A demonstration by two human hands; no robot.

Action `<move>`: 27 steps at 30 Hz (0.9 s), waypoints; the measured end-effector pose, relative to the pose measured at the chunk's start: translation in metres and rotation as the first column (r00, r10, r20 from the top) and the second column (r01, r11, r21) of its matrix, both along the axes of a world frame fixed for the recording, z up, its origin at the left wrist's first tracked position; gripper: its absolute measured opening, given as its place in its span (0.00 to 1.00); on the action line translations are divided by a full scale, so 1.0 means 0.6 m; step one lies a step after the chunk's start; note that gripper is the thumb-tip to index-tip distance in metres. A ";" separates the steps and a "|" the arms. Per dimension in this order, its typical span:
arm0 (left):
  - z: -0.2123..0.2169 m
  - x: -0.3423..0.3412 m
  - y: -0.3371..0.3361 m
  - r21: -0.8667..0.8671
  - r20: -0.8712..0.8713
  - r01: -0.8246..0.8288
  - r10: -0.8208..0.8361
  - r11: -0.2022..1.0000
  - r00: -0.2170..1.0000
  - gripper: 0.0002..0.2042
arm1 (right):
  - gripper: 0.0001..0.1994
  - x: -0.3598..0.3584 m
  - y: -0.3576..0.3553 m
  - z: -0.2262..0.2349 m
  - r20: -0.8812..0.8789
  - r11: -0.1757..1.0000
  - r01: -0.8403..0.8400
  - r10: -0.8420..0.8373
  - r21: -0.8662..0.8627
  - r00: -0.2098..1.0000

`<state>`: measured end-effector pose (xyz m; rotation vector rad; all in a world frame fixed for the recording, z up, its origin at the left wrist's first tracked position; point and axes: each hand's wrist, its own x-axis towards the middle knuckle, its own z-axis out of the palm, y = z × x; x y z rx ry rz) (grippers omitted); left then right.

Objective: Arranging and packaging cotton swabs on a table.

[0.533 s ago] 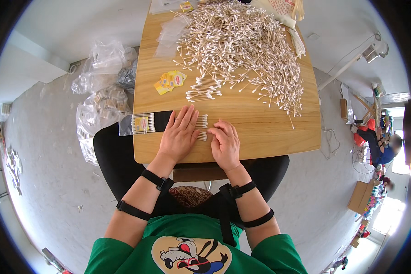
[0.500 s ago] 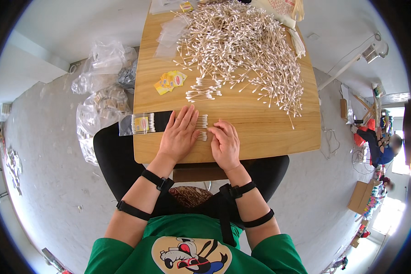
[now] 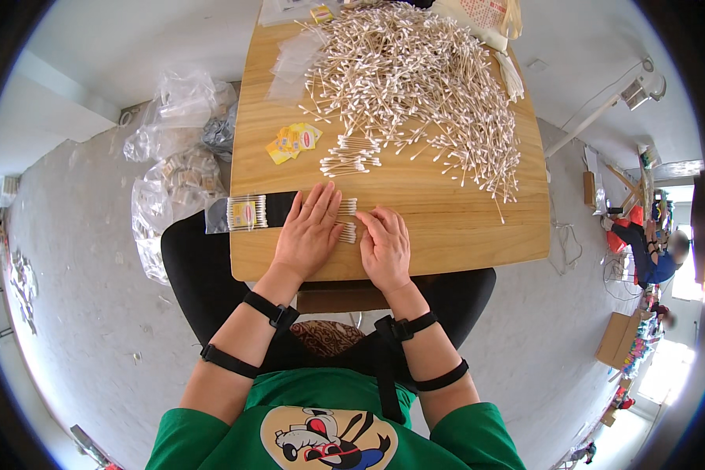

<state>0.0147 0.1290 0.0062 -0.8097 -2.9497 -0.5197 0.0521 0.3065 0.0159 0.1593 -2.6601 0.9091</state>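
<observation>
My left hand [image 3: 309,229] lies flat with its fingers stretched out, over a row of cotton swabs [image 3: 348,233] and the end of a black strip [image 3: 282,208]. Much of that row is hidden under the palm. To its right, my right hand [image 3: 387,244] is bent, with the index fingertip at the swab ends and nothing visible between finger and thumb. On the strip's left part sits a clear bag of swabs with a yellow label card [image 3: 244,214], overhanging the table's left edge. A small group of loose swabs [image 3: 351,156] lies just beyond my hands.
A large heap of cotton swabs [image 3: 415,86] covers the far part of the wooden table [image 3: 462,235]. Yellow cards [image 3: 294,142] and clear bags [image 3: 296,66] lie at the left. A cloth bag [image 3: 486,23] sits at the far right. Plastic sacks [image 3: 182,176] stand on the floor.
My right hand has shifted very slightly at the swab ends. The left hand stays flat in the same place.
</observation>
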 end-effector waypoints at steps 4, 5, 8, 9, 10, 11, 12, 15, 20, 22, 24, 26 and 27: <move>-0.004 0.000 0.000 -0.036 0.006 -0.007 0.007 0.999 1.000 0.29 | 0.15 0.002 -0.004 0.003 0.033 0.999 0.020 -0.021 0.025 0.999; -0.005 0.000 0.000 -0.020 -0.002 -0.004 0.004 1.000 1.000 0.29 | 0.15 0.002 -0.004 0.000 0.038 1.000 0.020 -0.021 0.022 0.999; 0.000 0.000 0.002 -0.013 -0.007 -0.001 0.001 1.000 1.000 0.29 | 0.15 0.001 -0.001 -0.004 0.028 0.999 0.024 -0.025 0.029 0.999; 0.000 0.000 0.001 -0.024 -0.003 -0.003 0.003 1.000 1.000 0.29 | 0.15 -0.001 -0.002 -0.003 0.014 0.999 0.027 -0.028 0.036 1.000; -0.001 0.000 0.001 -0.025 -0.003 -0.004 0.003 1.000 1.000 0.29 | 0.15 -0.002 -0.004 -0.002 0.014 0.999 0.026 -0.027 0.036 1.000; -0.002 0.000 0.000 -0.017 -0.004 -0.002 0.002 1.000 1.000 0.29 | 0.14 -0.003 -0.006 0.000 0.037 0.999 0.042 -0.043 0.023 0.998; -0.002 0.000 0.000 -0.010 -0.004 0.000 0.000 1.000 1.000 0.29 | 0.14 -0.005 -0.010 0.003 0.061 0.998 0.059 -0.059 0.010 0.996; -0.003 0.001 0.000 -0.016 0.014 -0.007 0.007 1.000 1.000 0.29 | 0.12 -0.010 -0.016 0.008 0.042 0.995 0.077 -0.079 0.059 0.996; -0.001 -0.001 0.001 -0.002 0.011 -0.002 0.002 1.000 1.000 0.29 | 0.08 -0.025 -0.005 -0.002 0.019 0.997 0.079 -0.079 0.005 0.997; -0.003 0.000 0.000 0.000 0.012 -0.006 0.006 1.000 1.000 0.28 | 0.04 -0.054 0.004 -0.001 0.001 0.997 0.038 -0.038 -0.063 0.999; -0.003 -0.001 0.000 -0.005 -0.042 -0.009 0.009 1.000 0.999 0.28 | 0.03 -0.079 0.013 0.008 0.073 0.999 -0.012 0.014 -0.035 0.997; 0.001 0.002 0.001 -0.005 -0.024 -0.003 0.003 1.000 1.000 0.28 | 0.00 -0.100 0.018 0.011 0.145 0.995 -0.100 0.097 0.015 0.985; 0.003 0.002 0.001 -0.004 -0.005 -0.001 0.001 1.000 1.000 0.28 | 0.00 -0.109 0.022 0.012 0.142 0.995 -0.101 0.098 0.014 0.985</move>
